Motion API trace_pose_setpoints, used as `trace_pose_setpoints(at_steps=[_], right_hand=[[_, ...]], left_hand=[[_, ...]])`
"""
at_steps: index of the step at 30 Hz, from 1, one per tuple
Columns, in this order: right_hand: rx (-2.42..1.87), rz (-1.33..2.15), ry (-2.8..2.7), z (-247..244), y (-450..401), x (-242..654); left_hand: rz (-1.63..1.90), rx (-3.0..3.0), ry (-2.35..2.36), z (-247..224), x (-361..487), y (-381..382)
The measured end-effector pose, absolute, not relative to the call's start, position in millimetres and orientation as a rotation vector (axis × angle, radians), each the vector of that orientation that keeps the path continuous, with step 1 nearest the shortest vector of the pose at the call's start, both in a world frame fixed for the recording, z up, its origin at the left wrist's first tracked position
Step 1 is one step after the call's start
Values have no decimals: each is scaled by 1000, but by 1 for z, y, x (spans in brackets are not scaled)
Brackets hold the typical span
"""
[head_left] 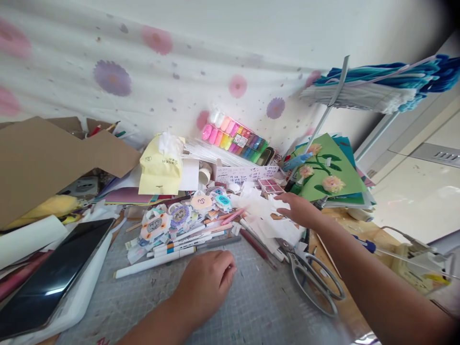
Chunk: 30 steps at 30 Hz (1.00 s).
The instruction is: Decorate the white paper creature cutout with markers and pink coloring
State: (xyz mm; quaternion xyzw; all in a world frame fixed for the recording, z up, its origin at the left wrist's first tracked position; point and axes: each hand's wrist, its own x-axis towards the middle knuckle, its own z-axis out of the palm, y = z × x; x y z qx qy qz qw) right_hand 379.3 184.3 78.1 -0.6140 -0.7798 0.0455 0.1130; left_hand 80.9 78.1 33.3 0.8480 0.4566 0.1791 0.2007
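Observation:
My left hand rests on the grey cutting mat, its fingers curled in and nothing showing in them. Just beyond it lie a white marker and a grey pen. Over a heap of white paper scraps at the right, my right hand reaches with fingers apart, touching the paper; part of the fingertips is hidden. Metal scissors lie below my right forearm. Left of the scraps sit several cut-out paper pieces with drawn designs.
A black phone lies at the left, near a cardboard box. Behind stand a yellow packet and a set of coloured clay. Green card with flowers and bundled blue pipe cleaners are at the right.

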Motion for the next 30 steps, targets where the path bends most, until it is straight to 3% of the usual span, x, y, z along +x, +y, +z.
trace_pose_setpoints(at_steps=[17, 30], right_hand=[[-1643, 28, -2746, 57, 276, 280], [-1746, 62, -2781, 63, 276, 347]], left_hand=[[242, 2550, 1203, 33, 81, 77], [188, 2545, 1170, 35, 81, 77]])
